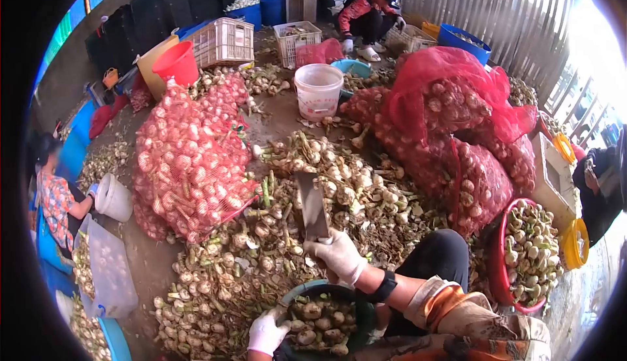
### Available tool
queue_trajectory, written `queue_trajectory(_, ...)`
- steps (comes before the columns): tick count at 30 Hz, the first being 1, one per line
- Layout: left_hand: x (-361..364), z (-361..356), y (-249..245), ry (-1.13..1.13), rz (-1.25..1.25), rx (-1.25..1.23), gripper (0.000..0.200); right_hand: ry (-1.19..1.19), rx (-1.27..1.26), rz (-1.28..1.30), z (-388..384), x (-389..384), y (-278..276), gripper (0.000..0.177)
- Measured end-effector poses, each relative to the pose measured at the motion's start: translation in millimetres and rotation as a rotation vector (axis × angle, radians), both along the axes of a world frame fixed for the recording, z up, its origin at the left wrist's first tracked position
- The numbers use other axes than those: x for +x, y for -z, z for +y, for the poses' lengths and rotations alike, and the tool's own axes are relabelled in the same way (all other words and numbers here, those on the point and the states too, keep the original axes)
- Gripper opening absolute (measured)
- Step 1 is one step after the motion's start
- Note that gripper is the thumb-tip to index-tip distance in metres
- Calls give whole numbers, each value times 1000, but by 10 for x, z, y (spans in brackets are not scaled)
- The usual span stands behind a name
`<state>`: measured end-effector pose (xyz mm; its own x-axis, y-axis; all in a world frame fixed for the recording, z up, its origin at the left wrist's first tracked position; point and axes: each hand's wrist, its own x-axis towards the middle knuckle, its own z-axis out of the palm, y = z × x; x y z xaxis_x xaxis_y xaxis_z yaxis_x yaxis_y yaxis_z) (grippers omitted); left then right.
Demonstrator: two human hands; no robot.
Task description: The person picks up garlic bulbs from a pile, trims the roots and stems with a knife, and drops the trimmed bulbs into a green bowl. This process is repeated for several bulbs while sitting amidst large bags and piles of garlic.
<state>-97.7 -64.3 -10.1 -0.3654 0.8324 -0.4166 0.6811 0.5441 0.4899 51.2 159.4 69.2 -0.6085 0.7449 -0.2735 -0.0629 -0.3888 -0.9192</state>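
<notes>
My right hand [336, 255], in a white glove, is wrapped round the handle of a broad knife [312, 205] whose blade points up and away over the heap of garlic bulbs [339, 181]. Lower down, my left hand [266, 332], gloved too, is at the left rim of a dark green basin [366, 318]. Its fingers are curled, and whether they hold a bulb or the rim is unclear. Trimmed garlic bulbs [320, 322] lie inside the basin. Leaves and peelings are spread around it.
Red mesh sacks of garlic stand left [189, 158] and right [483, 178]. A white bucket [318, 91] is behind the heap. A red basin [499, 263] sits at my right. Co-workers are at the back [369, 18], left [55, 191] and right edge [601, 178].
</notes>
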Motion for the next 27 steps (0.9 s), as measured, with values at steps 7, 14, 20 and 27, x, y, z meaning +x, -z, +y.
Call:
queue_trajectory(7,-7,29,-15,-27,-107,-61,53,-42,129,-185,3,9,30,16)
queue_trajectory(14,-120,-85,2,-166,-163,17,49,-129,-26,-137,-62,-18,39,16)
queue_trajectory(20,-976,46,694,-613,-881,155,60,-180,-4,-87,-90,-70,266,11)
queue_trajectory(27,-1359,1011,2142,-192,-239,14,73,-135,-102,-323,59,-139,203,12)
